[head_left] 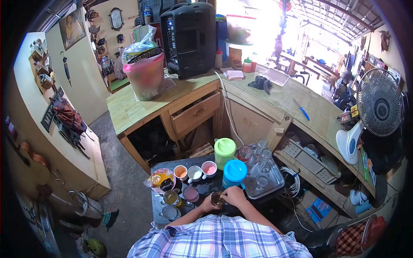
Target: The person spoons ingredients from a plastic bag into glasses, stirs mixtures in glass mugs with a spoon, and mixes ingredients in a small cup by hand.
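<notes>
My left hand [209,204] is wrapped round a small glass of dark drink [217,199] near the front edge of the low black table. Above the rim, the fingers of my right hand [234,196] are pinched together; what they hold is too small to make out. Just behind stands a blue lidded pitcher [235,171], with a green lidded pitcher [224,151] beyond it. To the left are an orange-filled cup [180,172], a white-filled cup [195,173], a pink-filled cup [209,168] and several glass mugs, one holding yellowish liquid [171,198].
A metal tray [275,182] with several glasses is at the right of the table. A patterned plate [157,177] lies left. Behind are a wooden counter [275,96], a black speaker [189,41], a pink-rimmed bucket [147,79], a blue knife [304,113] and a fan [380,103].
</notes>
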